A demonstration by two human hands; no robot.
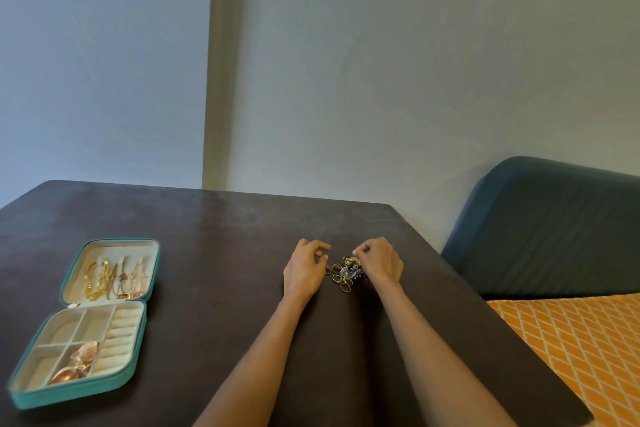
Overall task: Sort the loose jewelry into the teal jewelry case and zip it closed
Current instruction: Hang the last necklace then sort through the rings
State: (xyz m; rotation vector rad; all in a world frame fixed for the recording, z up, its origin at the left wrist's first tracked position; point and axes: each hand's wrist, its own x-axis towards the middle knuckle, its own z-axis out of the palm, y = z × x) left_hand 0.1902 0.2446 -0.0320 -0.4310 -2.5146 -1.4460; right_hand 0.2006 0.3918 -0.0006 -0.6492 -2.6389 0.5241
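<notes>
Two hands on dark table (214, 253), either side of a small pile of loose jewelry (344, 273), right of centre. Pile: several gold rings plus a few flower-like pieces, bluish and cream. Left hand (304, 270) just left of pile, fingers curled inward, thumb and forefinger close together at pile's edge; whether anything is pinched, cannot tell. Right hand (379, 262) just right of pile, fingers curled down over its far side, touching or nearly touching the flower pieces; actual hold not discernible.

Teal jewelry case (86, 319) well apart from pile, near left table edge, unzipped and lying flat open. Far half: gold chains and earrings (114, 279) against cream lining. Near half: divided compartments and ring rolls; rose-gold shell-shaped pieces (81, 359) in near middle compartment.

Blue sofa back (540, 229) beyond right table edge, orange diamond-patterned fabric (588, 350) below it.
</notes>
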